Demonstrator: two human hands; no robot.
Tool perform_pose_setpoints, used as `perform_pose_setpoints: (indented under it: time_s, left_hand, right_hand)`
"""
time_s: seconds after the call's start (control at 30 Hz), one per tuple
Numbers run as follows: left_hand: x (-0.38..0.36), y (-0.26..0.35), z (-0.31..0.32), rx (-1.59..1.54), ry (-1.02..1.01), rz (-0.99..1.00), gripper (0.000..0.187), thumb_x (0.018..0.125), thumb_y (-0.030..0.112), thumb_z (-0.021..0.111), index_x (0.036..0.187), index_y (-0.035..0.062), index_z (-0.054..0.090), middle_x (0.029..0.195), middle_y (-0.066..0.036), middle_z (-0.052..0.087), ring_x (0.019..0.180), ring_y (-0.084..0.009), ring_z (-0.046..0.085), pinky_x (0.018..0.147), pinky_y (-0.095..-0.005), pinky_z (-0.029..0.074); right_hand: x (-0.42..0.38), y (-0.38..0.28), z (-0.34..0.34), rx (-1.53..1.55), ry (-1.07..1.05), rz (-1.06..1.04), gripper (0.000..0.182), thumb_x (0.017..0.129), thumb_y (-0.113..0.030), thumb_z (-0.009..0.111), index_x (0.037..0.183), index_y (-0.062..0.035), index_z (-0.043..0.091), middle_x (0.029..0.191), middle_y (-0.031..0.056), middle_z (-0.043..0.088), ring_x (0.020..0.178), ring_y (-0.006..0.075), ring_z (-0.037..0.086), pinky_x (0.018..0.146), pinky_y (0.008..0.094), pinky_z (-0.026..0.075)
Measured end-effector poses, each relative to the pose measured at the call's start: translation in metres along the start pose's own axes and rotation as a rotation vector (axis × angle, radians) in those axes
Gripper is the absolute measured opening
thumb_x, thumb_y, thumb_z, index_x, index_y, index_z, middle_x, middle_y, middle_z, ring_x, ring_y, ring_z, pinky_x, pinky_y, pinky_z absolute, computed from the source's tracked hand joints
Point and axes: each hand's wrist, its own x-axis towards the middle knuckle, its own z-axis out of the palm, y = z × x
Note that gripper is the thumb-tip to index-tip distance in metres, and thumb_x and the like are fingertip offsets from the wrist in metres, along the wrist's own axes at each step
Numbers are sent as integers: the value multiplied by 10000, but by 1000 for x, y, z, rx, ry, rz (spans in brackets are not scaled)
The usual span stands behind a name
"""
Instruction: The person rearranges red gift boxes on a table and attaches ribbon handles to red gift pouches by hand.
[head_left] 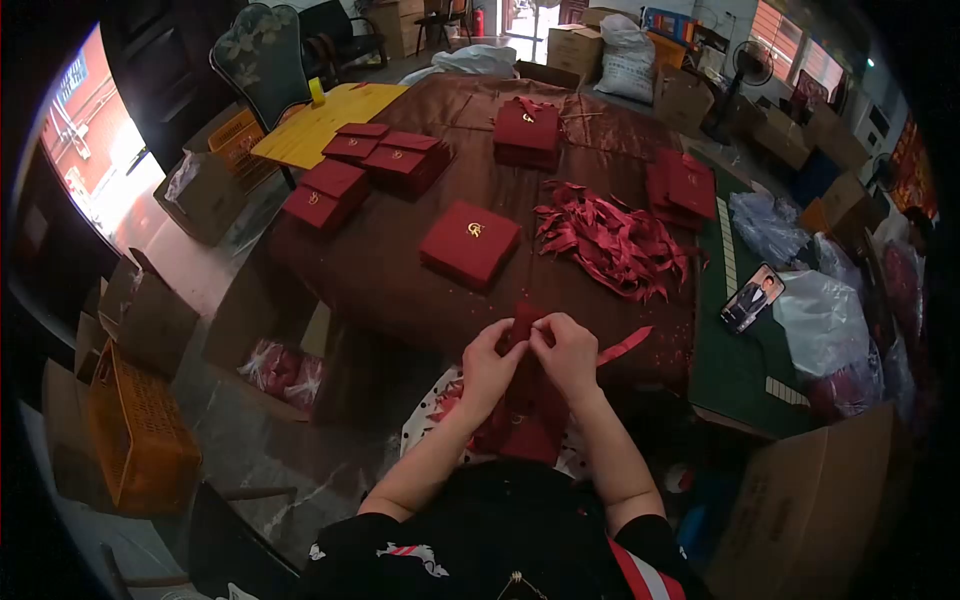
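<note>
My left hand (490,362) and my right hand (565,352) meet at the near edge of the table, fingers pinched on the top of a dark red piece (526,318). A red ribbon strip (625,345) trails to the right of my right hand. Below the hands, on my lap, lies a red bag with a gold mark (530,440), over a white dotted cloth (418,425). Just beyond the hands sits a stack of red bags with a gold logo (470,243). To its right is a tangled heap of red ribbons (610,240).
More red bag stacks stand at the left (327,194), the back (527,130) and the right (682,188) of the brown-covered table (385,250). A phone (753,298) lies on a green surface at right. Boxes and an orange crate (140,430) surround the table.
</note>
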Motion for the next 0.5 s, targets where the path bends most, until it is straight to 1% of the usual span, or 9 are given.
perform_pose_setpoints:
  time_s: [0.03, 0.07, 0.1, 0.13, 0.2, 0.33, 0.43, 0.47, 0.5]
  left_hand:
    - [-2, -3, 0, 0, 1, -2, 422, 803, 145, 792, 1191, 25, 679, 1049, -154, 706, 946, -287, 691, 837, -366, 542]
    - [-3, -6, 0, 19, 4, 60, 412, 807, 129, 780, 1194, 27, 677, 1059, -152, 697, 966, -287, 687, 845, -366, 540]
    - [-5, -8, 0, 39, 7, 121, 404, 812, 113, 768, 1197, 28, 676, 1069, -149, 688, 986, -287, 682, 853, -366, 537]
    - [-7, -9, 1, 39, 4, 120, 404, 812, 113, 768, 1197, 28, 676, 1069, -149, 688, 986, -287, 682, 853, -366, 537]
    - [-13, -10, 5, 69, 48, 201, 401, 821, 91, 746, 1209, 29, 668, 1087, -146, 672, 997, -300, 673, 857, -367, 536]
    - [-25, -11, 9, 110, 77, 228, 405, 837, 91, 729, 1231, 32, 658, 1110, -137, 664, 1001, -314, 667, 864, -370, 535]
    - [-30, -9, 10, 73, 76, 215, 406, 855, 98, 708, 1253, 40, 649, 1117, -137, 651, 996, -323, 661, 858, -379, 533]
    - [-31, -7, 10, 124, 73, 235, 406, 863, 102, 700, 1261, 46, 647, 1105, -133, 645, 968, -325, 663, 824, -386, 537]
    - [-33, -5, 9, 175, 71, 254, 405, 871, 106, 692, 1269, 53, 644, 1092, -128, 638, 939, -326, 665, 790, -393, 542]
  right_hand:
    - [-1, -1, 0, -42, 3, -40, 112, 829, -110, 720, 882, -51, 642, 819, 107, 661, 709, 296, 665, 643, 397, 525]
    - [-1, -2, 0, -43, 2, -40, 112, 829, -110, 720, 882, -51, 642, 819, 107, 661, 709, 296, 665, 643, 397, 525]
    - [-3, -4, -2, -92, -5, -88, 120, 824, -110, 722, 880, -56, 631, 821, 102, 654, 720, 297, 658, 655, 399, 515]
    - [-4, -5, -4, -140, -11, -134, 128, 818, -109, 724, 877, -61, 620, 822, 97, 647, 731, 298, 650, 668, 401, 506]
    - [-8, -6, -5, -156, -33, -154, 135, 818, -110, 722, 884, -62, 615, 831, 95, 642, 749, 298, 646, 687, 400, 499]
    - [-10, -7, -9, -173, -117, -212, 143, 816, -107, 718, 888, -57, 605, 851, 102, 636, 785, 305, 643, 733, 403, 494]
    - [-15, -10, -9, -159, -103, -211, 141, 813, -100, 714, 882, -49, 601, 848, 114, 636, 780, 312, 641, 719, 411, 498]
    - [-16, -10, -8, -160, -101, -210, 141, 813, -100, 714, 882, -49, 601, 848, 114, 636, 780, 312, 641, 719, 411, 498]
    - [-17, -10, -8, -162, -112, -164, 145, 812, -102, 714, 878, -46, 597, 847, 116, 636, 782, 317, 641, 715, 417, 500]
